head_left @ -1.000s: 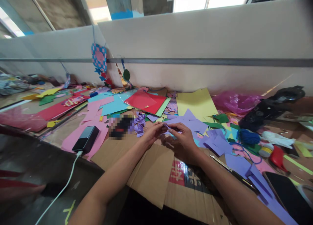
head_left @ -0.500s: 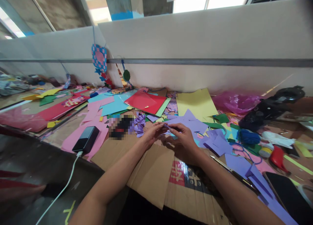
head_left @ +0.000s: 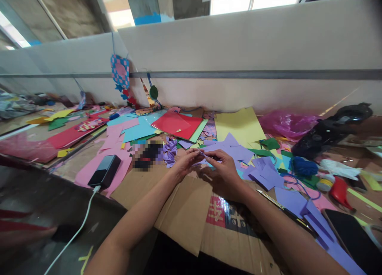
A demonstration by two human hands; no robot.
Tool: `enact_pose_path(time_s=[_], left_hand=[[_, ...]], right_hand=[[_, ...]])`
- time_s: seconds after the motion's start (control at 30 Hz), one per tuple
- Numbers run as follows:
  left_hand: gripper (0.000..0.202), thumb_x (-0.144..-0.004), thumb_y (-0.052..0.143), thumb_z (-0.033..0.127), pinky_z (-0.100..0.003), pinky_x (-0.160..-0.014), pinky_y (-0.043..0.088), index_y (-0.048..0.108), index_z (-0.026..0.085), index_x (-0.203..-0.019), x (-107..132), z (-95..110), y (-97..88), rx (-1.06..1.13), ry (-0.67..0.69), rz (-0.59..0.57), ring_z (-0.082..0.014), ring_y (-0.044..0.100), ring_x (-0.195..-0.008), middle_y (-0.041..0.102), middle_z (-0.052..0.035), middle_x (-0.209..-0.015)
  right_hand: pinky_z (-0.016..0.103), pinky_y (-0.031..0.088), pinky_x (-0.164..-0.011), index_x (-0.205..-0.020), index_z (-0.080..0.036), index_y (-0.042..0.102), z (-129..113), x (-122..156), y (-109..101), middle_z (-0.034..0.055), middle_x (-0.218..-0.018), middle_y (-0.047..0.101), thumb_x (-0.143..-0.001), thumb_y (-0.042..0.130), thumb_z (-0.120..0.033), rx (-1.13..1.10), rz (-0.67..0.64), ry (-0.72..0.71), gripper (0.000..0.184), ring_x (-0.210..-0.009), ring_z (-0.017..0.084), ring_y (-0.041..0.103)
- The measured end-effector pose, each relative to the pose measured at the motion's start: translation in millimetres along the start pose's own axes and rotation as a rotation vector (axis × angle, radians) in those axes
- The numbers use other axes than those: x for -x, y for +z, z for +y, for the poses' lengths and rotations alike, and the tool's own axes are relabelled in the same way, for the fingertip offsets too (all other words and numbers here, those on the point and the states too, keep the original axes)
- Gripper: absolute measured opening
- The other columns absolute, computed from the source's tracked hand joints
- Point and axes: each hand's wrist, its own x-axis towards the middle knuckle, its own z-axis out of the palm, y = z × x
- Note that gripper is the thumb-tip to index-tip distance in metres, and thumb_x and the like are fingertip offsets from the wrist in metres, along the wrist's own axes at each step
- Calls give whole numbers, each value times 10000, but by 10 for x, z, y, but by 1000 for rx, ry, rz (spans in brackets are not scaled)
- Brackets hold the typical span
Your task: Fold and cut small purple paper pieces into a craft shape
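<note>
My left hand and my right hand meet above the near cardboard. Pinched between their fingertips is a small piece of purple paper, mostly covered by the fingers. Both hands are closed on it. Just left of my left hand lies a crumpled-looking cluster of folded purple paper. Purple paper sheets spread behind and to the right of my right hand, with more purple pieces beside its wrist.
A flattened cardboard sheet lies under my forearms. At left, a black power bank with a white cable rests on pink paper. Right of me are a pen-like tool, a phone, blue yarn and a red tool.
Both hands stay in nearly the same place, with the fingers shifting slightly on the purple paper. The view has moved a little.
</note>
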Motion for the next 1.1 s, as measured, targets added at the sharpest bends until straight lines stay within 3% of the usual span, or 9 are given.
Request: enact_pose_path(time_s=[0.4,0.63,0.77,0.9,1.1], left_hand=[[283,-674,825,255,-283,-856,513,672,127,-875,58,16,59,26,-51,-40,-138,690,-758,721,-46,-811],[365,-660,845,308,-275,-778,540,579,156,-859,37,-23,65,68,-19,-26,-147,707,-752,710,-23,-836],[435,-635,850,395,-237,-673,529,568,170,-878,26,-44,61,-34,8,-2,-139,702,-683,699,-5,-822],[469,-654,819,453,-213,-605,505,630,160,-967,28,-28,83,-188,88,-22,-125,678,-639,690,-8,-816],[457,-663,799,465,-244,-634,515,655,145,-956,0,-45,110,-275,190,-14,-140,655,-646,691,-16,-764]], right_hand=[[423,504,-868,-884,-295,764,-83,37,7,58,-939,750,-846,643,-419,80,21,-57,177,-909,255,671],[403,505,-862,-1015,-280,729,-80,65,19,69,-1019,731,-855,630,-385,165,73,-83,215,-942,253,659],[367,504,-763,-860,-235,718,-21,44,4,54,-869,724,-838,627,-403,171,135,-44,192,-805,230,651],[344,492,-738,-824,-213,698,19,19,-1,37,-818,720,-816,639,-421,81,164,34,217,-775,214,641],[342,490,-732,-820,-206,701,43,12,11,38,-813,728,-793,652,-448,28,165,80,249,-767,213,641]])
